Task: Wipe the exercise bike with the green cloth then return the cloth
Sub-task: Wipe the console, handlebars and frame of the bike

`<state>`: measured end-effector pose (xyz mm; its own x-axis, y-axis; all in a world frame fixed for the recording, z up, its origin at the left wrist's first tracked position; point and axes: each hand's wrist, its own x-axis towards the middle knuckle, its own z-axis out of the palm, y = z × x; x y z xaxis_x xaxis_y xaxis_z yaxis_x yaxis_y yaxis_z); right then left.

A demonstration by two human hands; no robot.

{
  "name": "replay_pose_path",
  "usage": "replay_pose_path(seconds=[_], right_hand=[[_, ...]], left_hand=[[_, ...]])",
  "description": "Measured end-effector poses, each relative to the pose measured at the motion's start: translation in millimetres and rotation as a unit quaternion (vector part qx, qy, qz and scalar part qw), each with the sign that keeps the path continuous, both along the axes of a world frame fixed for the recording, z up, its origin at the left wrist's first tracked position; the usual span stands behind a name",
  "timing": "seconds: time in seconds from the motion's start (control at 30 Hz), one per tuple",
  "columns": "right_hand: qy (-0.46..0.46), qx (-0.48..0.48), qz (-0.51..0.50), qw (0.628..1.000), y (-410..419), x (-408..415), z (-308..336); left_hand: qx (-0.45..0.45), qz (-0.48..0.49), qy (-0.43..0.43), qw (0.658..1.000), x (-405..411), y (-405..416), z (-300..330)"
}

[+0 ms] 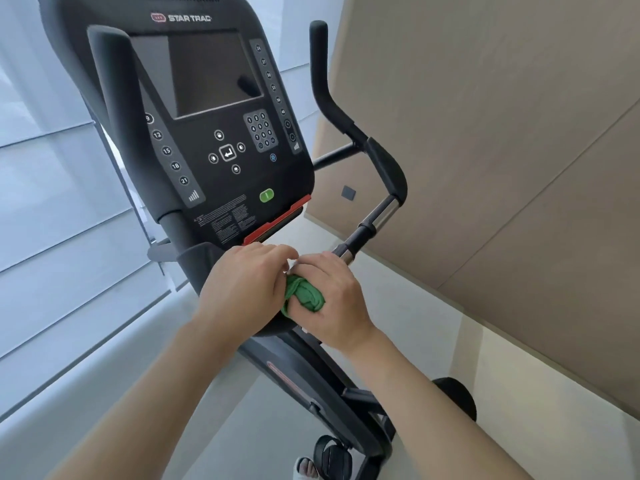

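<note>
The black exercise bike fills the upper middle, its console with dark screen and keypad facing me. Just below the console's red lower edge, both my hands meet over the bike's frame. My right hand grips a bunched green cloth, fingers curled round it. My left hand lies beside it, fingertips touching the cloth's upper edge; whether they pinch it is hidden. Most of the cloth is covered by the two hands.
The right handlebar with its chrome section rises right of my hands. A beige panelled wall is at the right, pale blinds at the left. A black pedal and a foot show at the bottom.
</note>
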<state>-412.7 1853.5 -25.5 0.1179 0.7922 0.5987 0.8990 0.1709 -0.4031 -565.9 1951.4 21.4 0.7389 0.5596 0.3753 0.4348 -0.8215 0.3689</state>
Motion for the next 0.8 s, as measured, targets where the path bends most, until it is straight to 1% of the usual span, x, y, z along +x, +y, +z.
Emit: replay_pose_path(seconds=[0.03,0.1,0.27,0.4,0.53,0.6,0.67,0.8], right_hand=[[-0.011,0.007,0.005,1.0,6.5,8.6,-0.4],[-0.025,0.001,0.0,1.0,18.5,29.9,1.4],[-0.025,-0.044,-0.101,0.994,41.6,103.7,15.8],[-0.053,-0.081,-0.111,0.989,55.9,122.5,18.5],[-0.055,-0.081,-0.131,0.987,54.4,114.2,17.5],[-0.045,-0.091,-0.134,0.986,50.2,103.2,19.2],[-0.037,-0.082,-0.127,0.988,42.2,83.7,21.2],[-0.02,-0.056,-0.042,0.997,23.3,21.1,15.0]], left_hand=[[0.008,0.005,0.004,1.0,-0.1,-1.1,-2.4],[0.015,0.023,0.038,0.999,1.3,-1.5,-5.2],[0.031,0.068,0.102,0.992,7.5,-1.2,-6.9],[0.035,0.075,0.116,0.99,9.8,0.7,-7.0],[0.032,0.082,0.108,0.99,9.1,-3.0,-6.2],[0.026,0.081,0.075,0.994,7.7,-5.8,-3.7],[0.025,0.081,0.045,0.995,6.2,-7.4,-1.7],[0.015,0.079,0.003,0.997,4.1,-8.1,-3.1]])
